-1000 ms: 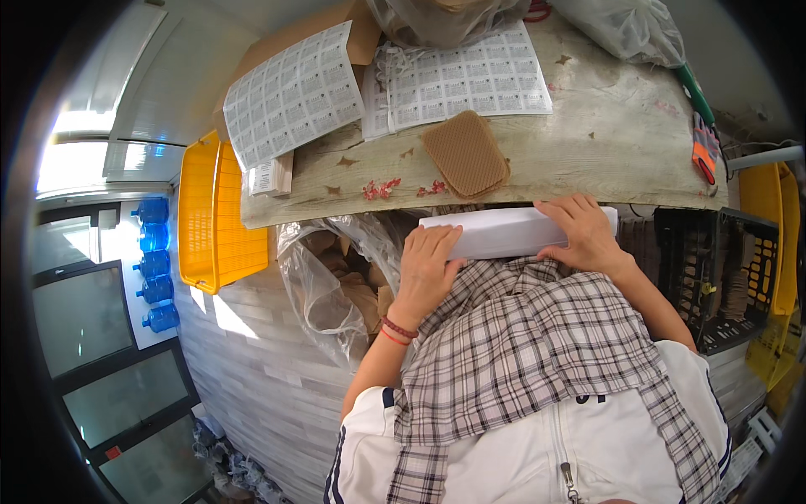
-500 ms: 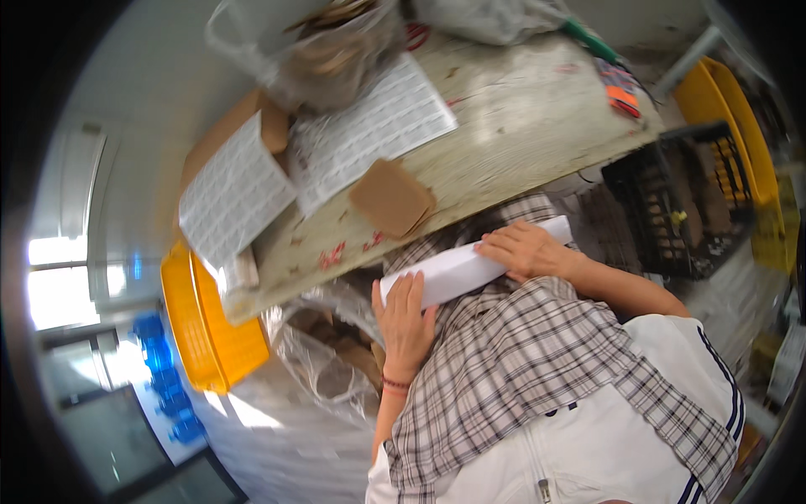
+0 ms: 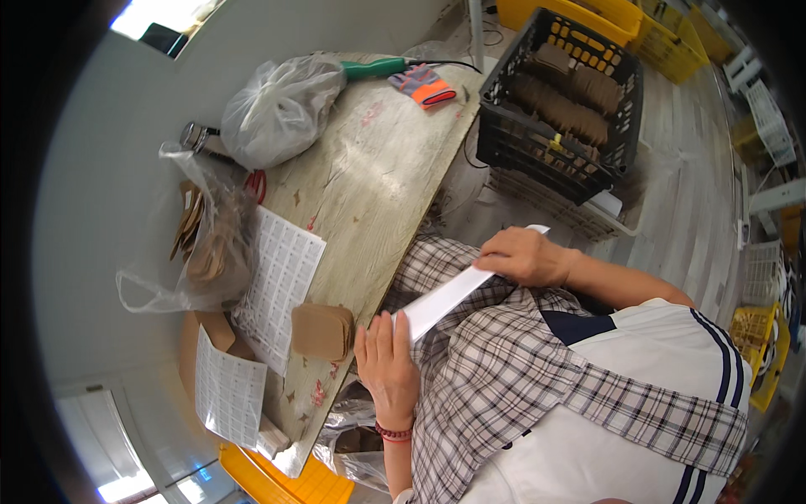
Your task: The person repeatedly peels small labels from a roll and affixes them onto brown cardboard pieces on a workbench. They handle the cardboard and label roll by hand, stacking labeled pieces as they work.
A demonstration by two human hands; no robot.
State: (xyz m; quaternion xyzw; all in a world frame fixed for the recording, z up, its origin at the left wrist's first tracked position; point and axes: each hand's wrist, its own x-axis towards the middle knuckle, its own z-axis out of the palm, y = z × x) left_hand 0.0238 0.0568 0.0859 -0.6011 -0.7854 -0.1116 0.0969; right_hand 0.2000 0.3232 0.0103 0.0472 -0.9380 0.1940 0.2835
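- You hold a long white strip (image 3: 457, 290) across your lap, over the plaid cloth (image 3: 504, 370) that covers your legs, just off the table's near edge.
- Its long axis runs on a diagonal in the head view: one end low by your left hand (image 3: 386, 365), the other rising toward the black crate (image 3: 562, 92) past your right hand (image 3: 525, 254).
- The strip is flat, narrow and straight-edged, smooth and matte white, like a stack of paper or thin card; which one, you cannot tell from here.
- Your left hand lies fingers-extended against the lower end, thumb side touching it, with a red band at the wrist.
- Your right hand is curled over the upper end, fingers closed around the strip.
- The wooden table (image 3: 378, 176) is pale, scuffed board with a worn grain.
- On it near your left hand sits a stack of brown cardboard squares (image 3: 321, 331) with rounded corners, beside a white printed sheet (image 3: 281, 281) of small grid cells.
- Farther off lie a knotted clear plastic bag (image 3: 281, 109) and an orange-grey glove (image 3: 426, 84).
- The crate is open-lattice plastic, filled with brown bundles.
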